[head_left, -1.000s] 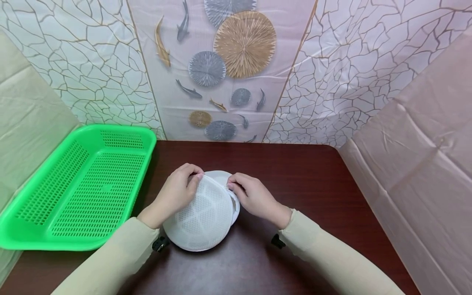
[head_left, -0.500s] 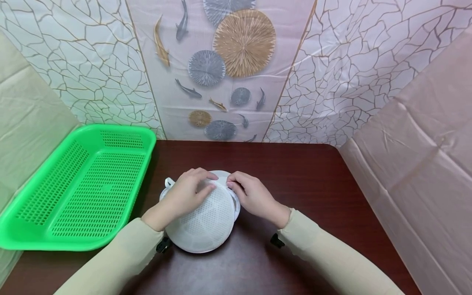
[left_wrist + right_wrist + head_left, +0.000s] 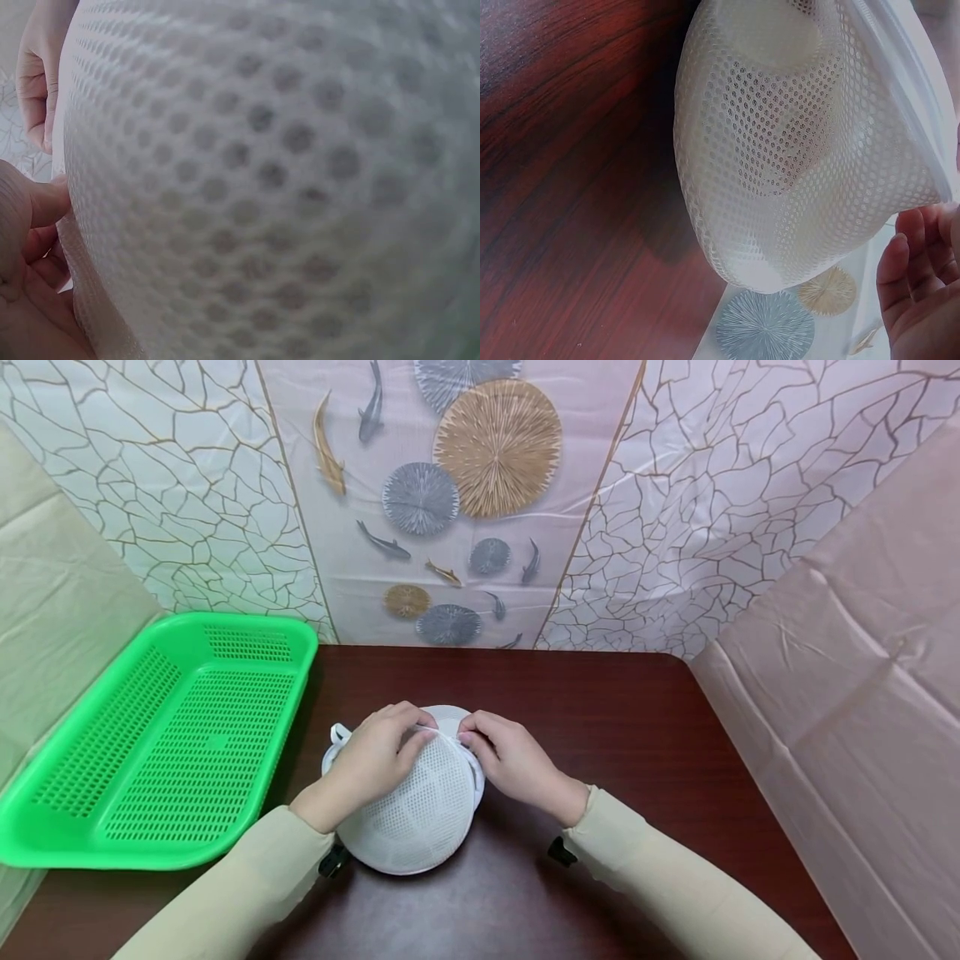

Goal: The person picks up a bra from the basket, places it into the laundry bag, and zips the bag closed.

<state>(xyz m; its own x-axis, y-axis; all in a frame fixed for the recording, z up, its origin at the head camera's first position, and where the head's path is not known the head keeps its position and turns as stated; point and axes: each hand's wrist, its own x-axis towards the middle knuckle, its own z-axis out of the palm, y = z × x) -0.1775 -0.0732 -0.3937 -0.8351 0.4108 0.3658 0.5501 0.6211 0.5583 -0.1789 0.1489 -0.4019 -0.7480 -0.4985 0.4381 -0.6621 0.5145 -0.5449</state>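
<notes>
A white mesh laundry bag (image 3: 420, 814), rounded and puffed out, rests on the table in the head view. My left hand (image 3: 375, 764) lies over its upper left side, thumb and fingers pinching the seam along its top. Just to the right, my right hand (image 3: 517, 760) pinches the same seam at the zipper end. A small white loop (image 3: 340, 733) sticks out left of the left hand. Honeycomb mesh (image 3: 270, 165) fills most of the left wrist view. In the right wrist view, a smooth white band (image 3: 900, 75) runs along the bag's edge towards the fingers.
A green plastic basket (image 3: 296, 727) with slotted sides stands on the left of the dark red wooden table (image 3: 600, 710). Patterned cloth (image 3: 495, 452) hangs behind the table, and plain beige cloth (image 3: 847, 677) borders the right side.
My left hand has shifted right along the bag's seam, loosening briefly before pinching again, and the loop has come into view. My right hand has stayed almost in place.
</notes>
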